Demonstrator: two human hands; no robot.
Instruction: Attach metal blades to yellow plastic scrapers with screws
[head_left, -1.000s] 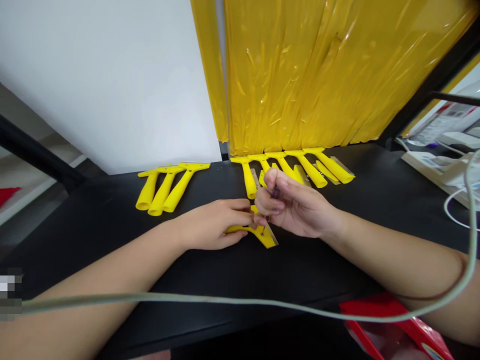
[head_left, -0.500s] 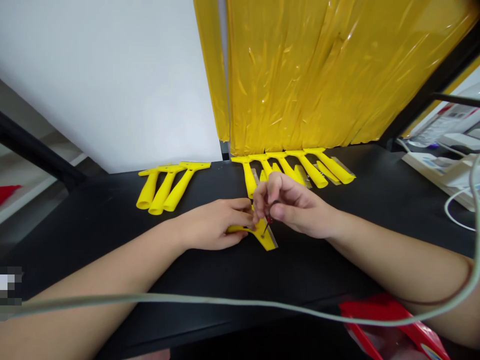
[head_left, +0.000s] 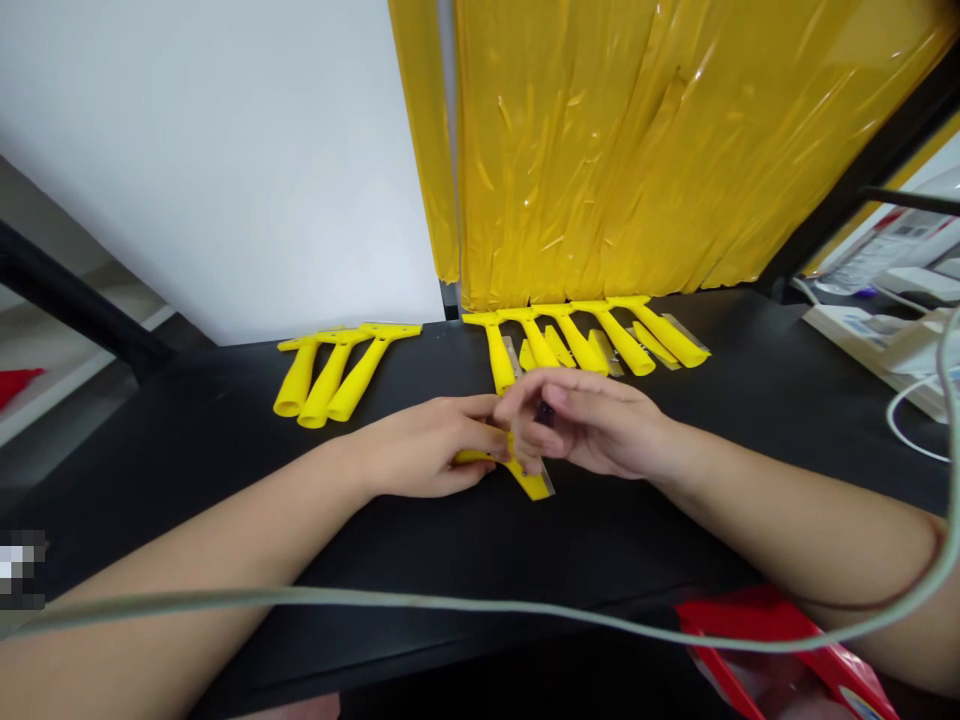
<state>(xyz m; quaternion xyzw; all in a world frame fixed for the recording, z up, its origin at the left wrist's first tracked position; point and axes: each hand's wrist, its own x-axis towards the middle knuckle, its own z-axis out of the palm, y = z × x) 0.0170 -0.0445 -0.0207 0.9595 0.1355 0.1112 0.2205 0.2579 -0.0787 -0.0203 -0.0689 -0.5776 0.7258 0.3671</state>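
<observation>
My left hand (head_left: 442, 447) is closed around the handle of a yellow scraper (head_left: 534, 487), pressing it down on the black table. The scraper's wide head, edged by a thin metal blade, points toward me and to the right. Over that head, my right hand (head_left: 585, 418) is curled round a small screwdriver (head_left: 545, 412). Only the dark end of its handle shows between the fingers; the shaft and tip are hidden behind them.
Three yellow scraper handles (head_left: 352, 385) lie at the back left. Several more scrapers (head_left: 626, 345) and blade pieces lie in a row behind my hands. A pale cable (head_left: 420, 598) crosses in front; a red package (head_left: 780, 640) is at lower right, a white power strip (head_left: 877, 345) at far right.
My right hand has rolled over, its fingers now lower and covering the screwdriver's shaft, which showed on the scraper's screw before. My left hand and the scraper have stayed put.
</observation>
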